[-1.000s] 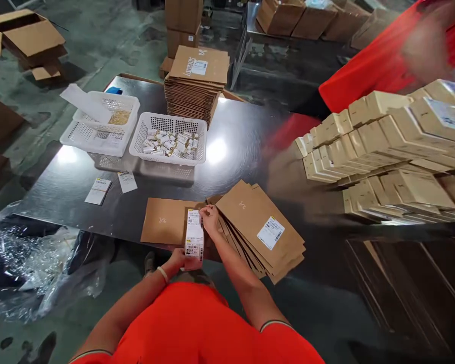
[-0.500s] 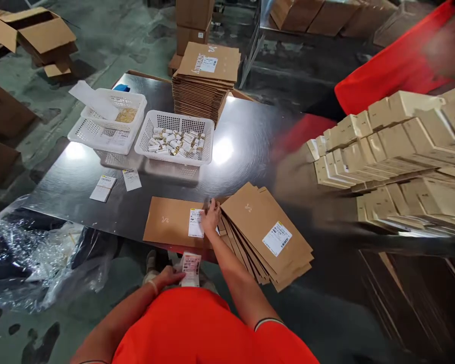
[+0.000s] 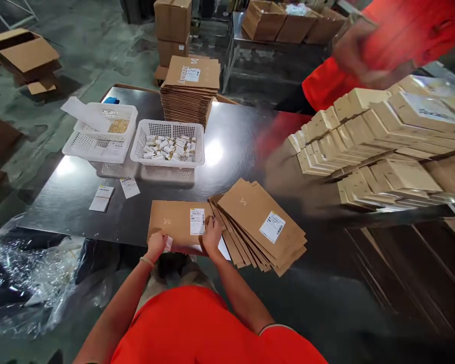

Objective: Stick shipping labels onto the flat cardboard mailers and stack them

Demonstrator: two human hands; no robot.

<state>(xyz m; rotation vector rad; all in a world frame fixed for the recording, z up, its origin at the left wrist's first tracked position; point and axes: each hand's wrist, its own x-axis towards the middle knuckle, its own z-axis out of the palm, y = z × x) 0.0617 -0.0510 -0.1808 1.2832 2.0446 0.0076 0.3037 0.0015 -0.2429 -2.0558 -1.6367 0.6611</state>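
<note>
A flat folded carton (image 3: 174, 217) lies at the table's near edge, with a white printed label (image 3: 197, 221) on its right part. My left hand (image 3: 157, 245) is closed at the carton's lower left corner, and a piece of white paper shows at its fingers. At the right end, beside the label, my right hand (image 3: 212, 236) has its fingers curled on the carton's edge; its fingertips are partly hidden. Close by on the right, a fanned pile of flat cartons (image 3: 242, 202) overhangs the table edge, its top one labelled.
Label stacks (image 3: 101, 198) and a loose label (image 3: 129, 187) lie left. Behind are a basket of small white rolls (image 3: 167, 162), nested white baskets (image 3: 94, 154) and a tall carton stack (image 3: 189, 103). Box rows (image 3: 364, 121) stand right, near another person's red sleeve (image 3: 318, 83).
My left hand has risen from below the table edge, where it held a label stack, to the carton's lower left corner. My right hand has shifted slightly down. The view has turned.
</note>
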